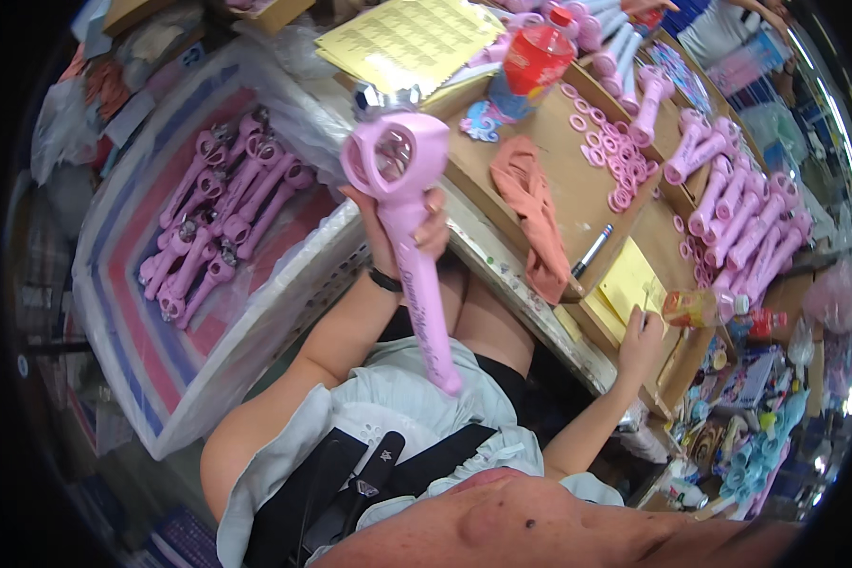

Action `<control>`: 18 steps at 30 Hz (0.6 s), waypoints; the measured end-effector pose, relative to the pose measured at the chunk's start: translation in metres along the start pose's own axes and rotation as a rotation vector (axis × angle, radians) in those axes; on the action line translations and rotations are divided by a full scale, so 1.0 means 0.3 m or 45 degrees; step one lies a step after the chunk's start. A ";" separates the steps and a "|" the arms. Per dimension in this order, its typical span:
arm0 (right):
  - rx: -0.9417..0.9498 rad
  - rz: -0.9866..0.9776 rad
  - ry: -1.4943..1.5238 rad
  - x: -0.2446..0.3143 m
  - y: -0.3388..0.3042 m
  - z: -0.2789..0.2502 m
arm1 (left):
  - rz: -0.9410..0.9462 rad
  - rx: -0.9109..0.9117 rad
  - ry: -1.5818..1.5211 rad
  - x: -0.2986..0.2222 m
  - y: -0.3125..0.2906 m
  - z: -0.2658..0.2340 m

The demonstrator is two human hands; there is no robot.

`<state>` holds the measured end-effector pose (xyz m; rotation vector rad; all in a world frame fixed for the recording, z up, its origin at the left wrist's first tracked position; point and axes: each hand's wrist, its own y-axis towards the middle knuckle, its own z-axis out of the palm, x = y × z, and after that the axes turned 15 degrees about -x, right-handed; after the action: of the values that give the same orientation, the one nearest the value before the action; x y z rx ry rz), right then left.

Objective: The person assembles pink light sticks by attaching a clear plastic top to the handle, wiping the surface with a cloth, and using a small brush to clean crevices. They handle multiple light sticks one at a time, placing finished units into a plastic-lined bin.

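My left hand [381, 248] is wrapped round the upper handle of a pink toy wand [415, 270]. The wand is tilted, its hollow round head up and its plain end over my lap. A faceted silver piece [385, 100] tops the head. At the right, my right hand [642, 341] rests by a yellow paper pad [630, 284] in the cardboard tray. Its fingers are pinched together, with a thin dark thing sticking up from them that I cannot make out.
A lined crate [114, 284] at the left holds several pink wands [222, 204]. The cardboard tray [473, 166] has pink rings [611, 151], an orange cloth [530, 218], a marker [593, 250] and a red-labelled bottle [537, 57]. More pink handles [753, 213] are piled at the right, beside a juice bottle [696, 309].
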<state>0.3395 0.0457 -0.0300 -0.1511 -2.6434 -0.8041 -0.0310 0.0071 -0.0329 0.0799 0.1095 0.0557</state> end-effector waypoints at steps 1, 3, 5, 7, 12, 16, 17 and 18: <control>-0.099 -0.102 0.020 -0.006 -0.002 0.003 | 0.032 -0.048 0.078 -0.021 0.013 0.009; -0.340 -0.176 0.073 0.004 -0.030 0.006 | 0.168 -0.199 0.473 -0.079 0.045 0.035; -0.603 -0.116 0.152 0.033 -0.078 0.003 | 0.178 -0.280 0.917 -0.131 0.068 0.062; -0.577 -0.200 0.409 0.075 -0.151 -0.002 | 0.057 -0.284 1.169 -0.150 0.081 0.082; -0.131 -0.375 0.202 0.165 -0.308 0.030 | -0.714 -0.442 1.010 -0.057 0.108 0.087; -0.078 -0.450 0.084 0.165 -0.350 0.046 | -0.799 -0.407 0.764 0.038 0.119 0.087; -0.089 -0.487 0.094 0.154 -0.349 0.043 | -0.848 -0.451 0.644 0.054 0.120 0.092; -0.106 -0.496 0.112 0.140 -0.346 0.037 | -0.894 -0.519 0.525 0.068 0.120 0.098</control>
<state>0.2757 -0.0346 -0.0760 0.3813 -2.5906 -1.0158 -0.0093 0.0417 -0.0029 -0.3819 0.5286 -0.6086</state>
